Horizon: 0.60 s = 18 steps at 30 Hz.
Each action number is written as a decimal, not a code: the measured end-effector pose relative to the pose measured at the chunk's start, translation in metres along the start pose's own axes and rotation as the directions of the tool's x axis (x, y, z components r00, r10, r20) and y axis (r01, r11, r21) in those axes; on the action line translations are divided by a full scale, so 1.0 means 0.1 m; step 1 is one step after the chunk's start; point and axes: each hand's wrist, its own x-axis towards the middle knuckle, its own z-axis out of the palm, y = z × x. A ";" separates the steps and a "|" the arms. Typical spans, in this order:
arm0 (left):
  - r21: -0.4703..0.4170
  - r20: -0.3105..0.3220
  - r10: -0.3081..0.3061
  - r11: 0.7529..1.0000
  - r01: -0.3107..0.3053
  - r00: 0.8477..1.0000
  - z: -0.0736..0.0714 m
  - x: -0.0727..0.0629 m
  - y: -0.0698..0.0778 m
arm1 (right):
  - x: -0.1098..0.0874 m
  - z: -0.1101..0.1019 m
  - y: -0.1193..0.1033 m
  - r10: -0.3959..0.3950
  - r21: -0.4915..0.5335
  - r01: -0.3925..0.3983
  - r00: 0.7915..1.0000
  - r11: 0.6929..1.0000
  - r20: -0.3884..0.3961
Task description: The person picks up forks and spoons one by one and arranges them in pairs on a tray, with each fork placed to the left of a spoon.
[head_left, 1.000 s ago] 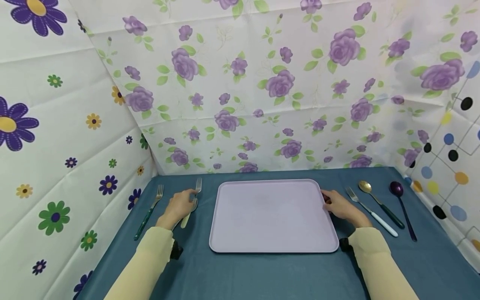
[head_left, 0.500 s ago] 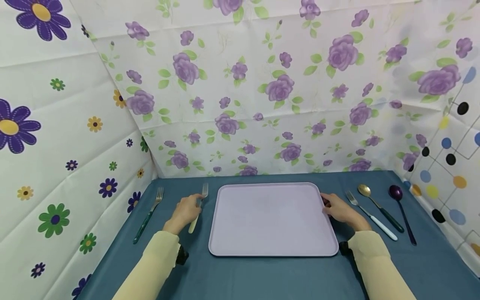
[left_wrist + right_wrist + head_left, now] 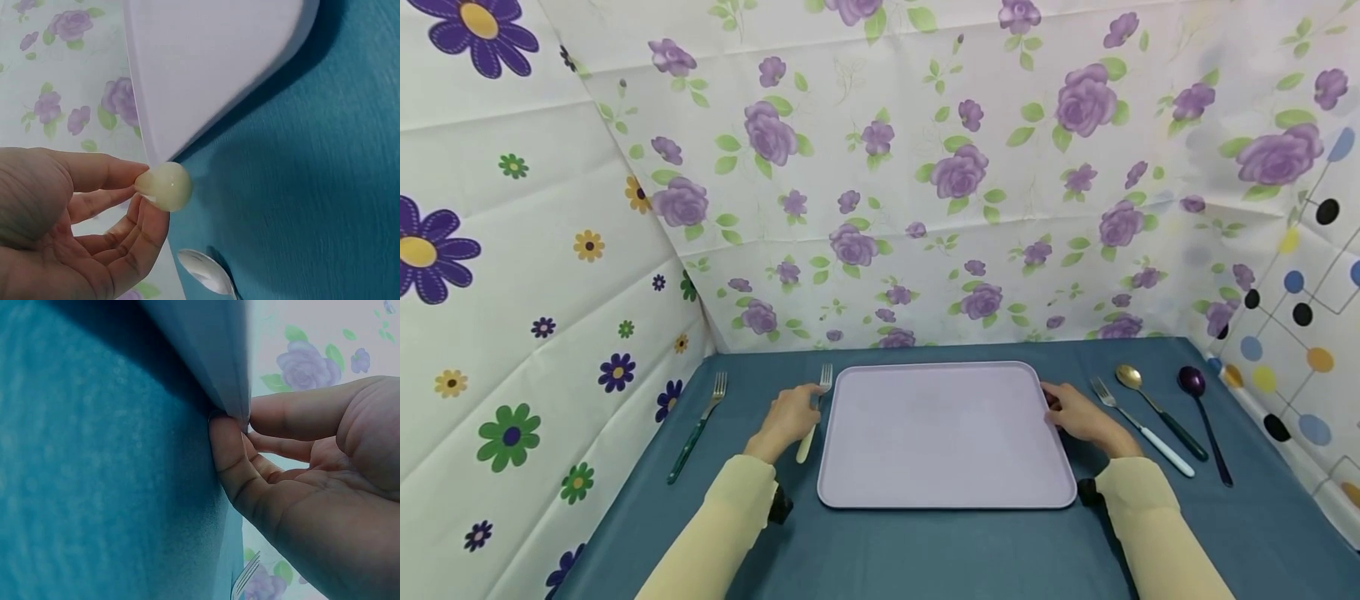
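Observation:
My left hand pinches a fork with a cream handle, held just left of the tray with its tines pointing away. The left wrist view shows the rounded end of the fork's handle close up, between thumb and fingers. At the right edge of the lilac rectangular tray, my right hand grips the rim. In the right wrist view, thumb and finger close on the tray's edge. A silver spoon lies on the cloth under my left hand; the head view hides it.
On the blue cloth, a green-handled fork lies far left. To the right lie a white-handled fork, a gold spoon with a green handle, and a dark purple spoon. A flowered sheet hangs behind.
My left hand has moved right with the cream-handled fork, away from the spoon and close to the tray's left edge. My right hand stays at the tray's right rim.

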 end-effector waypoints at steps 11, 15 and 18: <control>-0.017 0.040 -0.025 1.000 0.026 0.999 0.07 0.02 0.11 | -0.01 -0.04 -0.04 -0.025 -0.002 0.025 1.000 1.000 -0.003; 0.024 0.035 -0.024 0.999 0.023 0.999 0.08 0.02 0.14 | -0.02 -0.03 -0.05 -0.026 -0.011 0.026 1.000 1.000 -0.004; 0.056 0.037 0.000 0.998 -0.002 0.999 0.10 0.02 0.16 | -0.03 -0.01 -0.05 -0.017 -0.003 0.017 1.000 1.000 -0.004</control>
